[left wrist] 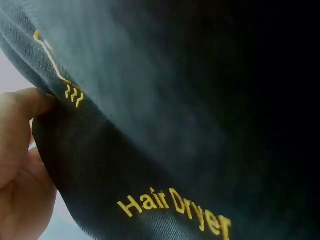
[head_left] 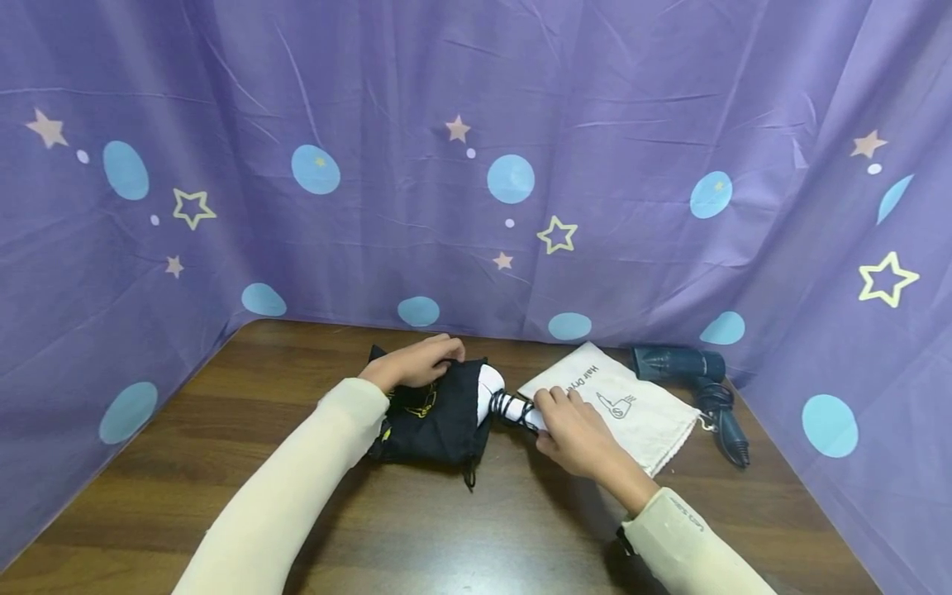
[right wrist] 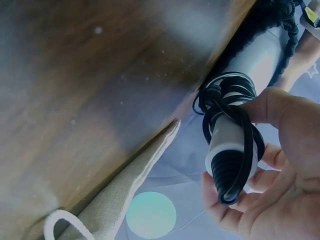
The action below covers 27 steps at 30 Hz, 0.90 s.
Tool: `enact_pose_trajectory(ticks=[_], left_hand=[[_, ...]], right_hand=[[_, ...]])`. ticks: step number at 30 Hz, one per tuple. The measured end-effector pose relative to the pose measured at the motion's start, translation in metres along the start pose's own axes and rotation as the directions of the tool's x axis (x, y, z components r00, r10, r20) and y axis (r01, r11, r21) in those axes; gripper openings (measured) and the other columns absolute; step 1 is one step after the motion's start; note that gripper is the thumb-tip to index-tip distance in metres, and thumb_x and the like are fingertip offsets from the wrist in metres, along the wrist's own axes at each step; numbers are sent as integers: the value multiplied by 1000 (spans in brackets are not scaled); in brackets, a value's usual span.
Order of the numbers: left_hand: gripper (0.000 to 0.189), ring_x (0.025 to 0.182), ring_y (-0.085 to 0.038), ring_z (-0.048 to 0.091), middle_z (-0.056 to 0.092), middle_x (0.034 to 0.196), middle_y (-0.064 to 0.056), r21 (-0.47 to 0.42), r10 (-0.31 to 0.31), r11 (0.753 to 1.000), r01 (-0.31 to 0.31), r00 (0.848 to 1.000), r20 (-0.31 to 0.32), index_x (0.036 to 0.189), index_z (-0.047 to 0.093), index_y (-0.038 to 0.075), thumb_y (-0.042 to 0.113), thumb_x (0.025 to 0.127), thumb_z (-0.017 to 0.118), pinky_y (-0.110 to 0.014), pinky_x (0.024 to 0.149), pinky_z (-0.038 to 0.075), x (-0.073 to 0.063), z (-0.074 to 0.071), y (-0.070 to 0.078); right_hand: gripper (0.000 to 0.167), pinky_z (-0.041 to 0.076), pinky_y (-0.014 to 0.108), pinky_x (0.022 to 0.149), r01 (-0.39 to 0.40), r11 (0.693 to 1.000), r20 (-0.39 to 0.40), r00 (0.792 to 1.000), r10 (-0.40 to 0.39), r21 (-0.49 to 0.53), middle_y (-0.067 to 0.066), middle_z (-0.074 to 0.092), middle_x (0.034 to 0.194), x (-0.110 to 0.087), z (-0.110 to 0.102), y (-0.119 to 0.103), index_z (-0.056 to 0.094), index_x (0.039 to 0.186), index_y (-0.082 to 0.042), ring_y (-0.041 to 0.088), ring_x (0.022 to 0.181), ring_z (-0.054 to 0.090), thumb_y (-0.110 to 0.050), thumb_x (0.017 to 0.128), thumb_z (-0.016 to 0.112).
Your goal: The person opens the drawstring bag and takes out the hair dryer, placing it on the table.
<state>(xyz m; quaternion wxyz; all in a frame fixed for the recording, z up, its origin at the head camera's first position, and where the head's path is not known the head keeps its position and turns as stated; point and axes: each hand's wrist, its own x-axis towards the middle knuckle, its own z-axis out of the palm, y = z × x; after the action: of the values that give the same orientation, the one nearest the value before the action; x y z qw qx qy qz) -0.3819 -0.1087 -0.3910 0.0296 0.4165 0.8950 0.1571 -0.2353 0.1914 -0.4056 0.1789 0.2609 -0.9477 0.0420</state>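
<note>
A black drawstring bag (head_left: 454, 413) with yellow print lies at the middle of the table. My left hand (head_left: 418, 364) is over its far side; in the left wrist view, thumb and finger pinch the cloth above the yellow "Hair Dryer" lettering (left wrist: 175, 207). Out of the bag's mouth, on the right, comes a white hair dryer (head_left: 488, 385), its front part hidden inside. My right hand (head_left: 578, 431) grips its handle. Black cord (right wrist: 235, 90) is wound round that handle, which the right wrist view shows between thumb and fingers.
Right of my right hand lies a white cloth pouch (head_left: 640, 417) printed "Hair Dryer", with a drawstring. A dark blue hair dryer (head_left: 673, 364) with its cord bundled lies beyond it at the table's right edge. Purple curtain (head_left: 416, 223) encloses the wooden table (head_left: 476, 537).
</note>
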Motion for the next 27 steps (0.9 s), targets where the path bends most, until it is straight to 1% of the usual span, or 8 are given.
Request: enact_pose_trajectory(ticks=[6, 10, 13, 18, 21, 23, 25, 27], left_hand=[[19, 110, -24, 54, 55, 118, -7, -2, -17, 1000, 17, 1000, 3, 118, 56, 12, 0, 105, 50, -42, 98, 47, -3, -2, -3], [20, 111, -25, 54, 55, 117, -7, 1, -24, 1000, 24, 1000, 2, 117, 57, 12, -1, 105, 49, -43, 98, 47, -8, -3, -7], [21, 112, -27, 54, 55, 118, -8, -9, -39, 999, 39, 999, 3, 118, 57, 11, -1, 104, 48, -45, 99, 47, -14, -6, -13], [22, 114, -28, 55, 56, 117, -8, -18, -98, 995, 98, 995, -20, 117, 59, 12, -3, 103, 49, -48, 100, 46, -27, -10, -27], [23, 114, -30, 55, 57, 116, -9, -24, -98, 995, 97, 995, -31, 116, 60, 11, -4, 102, 50, -49, 101, 46, -31, -10, -32], [22, 114, -31, 56, 57, 115, -10, -28, -94, 995, 94, 995, -30, 117, 60, 10, -3, 102, 51, -49, 101, 47, -32, -10, -32], [21, 112, -31, 56, 56, 115, -10, -10, -99, 995, 99, 994, -35, 118, 60, 11, -1, 102, 52, -49, 98, 47, -32, -9, -30], [19, 110, -30, 54, 56, 117, -9, 23, -123, 992, 124, 991, -52, 120, 61, 13, 4, 103, 55, -49, 96, 46, -33, -10, -24]], right_hand=[[35, 41, 37, 59, -6, 1000, -2, 1000, 6, 7, 3, 53, 89, -1, -1, 1, 55, 102, -12, 25, 77, 49, -17, 76, 79], [36, 41, 37, 58, -18, 1000, 7, 1000, 18, 19, 3, 52, 89, -2, -1, 1, 55, 103, -13, 24, 75, 49, -17, 77, 79], [36, 40, 37, 57, -24, 999, 10, 1000, 24, 28, 3, 52, 89, -3, -2, 1, 55, 104, -12, 24, 74, 48, -18, 78, 79], [35, 40, 37, 56, -36, 999, -10, 999, 36, 20, 4, 51, 87, -3, -4, 3, 55, 103, -10, 24, 71, 47, -15, 77, 77], [35, 40, 38, 56, -41, 999, -20, 999, 41, 13, 5, 51, 86, -3, -4, 4, 55, 102, -9, 25, 71, 47, -15, 76, 76], [35, 40, 38, 56, -41, 999, -26, 999, 41, 12, 5, 51, 86, -3, -4, 5, 55, 102, -9, 25, 71, 47, -14, 75, 76], [35, 40, 38, 56, -40, 999, -32, 999, 41, 10, 6, 52, 86, -3, -3, 5, 55, 102, -9, 25, 71, 47, -15, 75, 76], [35, 40, 38, 56, -41, 999, -35, 999, 42, 11, 6, 52, 86, -3, -3, 4, 55, 102, -9, 26, 71, 48, -15, 75, 76]])
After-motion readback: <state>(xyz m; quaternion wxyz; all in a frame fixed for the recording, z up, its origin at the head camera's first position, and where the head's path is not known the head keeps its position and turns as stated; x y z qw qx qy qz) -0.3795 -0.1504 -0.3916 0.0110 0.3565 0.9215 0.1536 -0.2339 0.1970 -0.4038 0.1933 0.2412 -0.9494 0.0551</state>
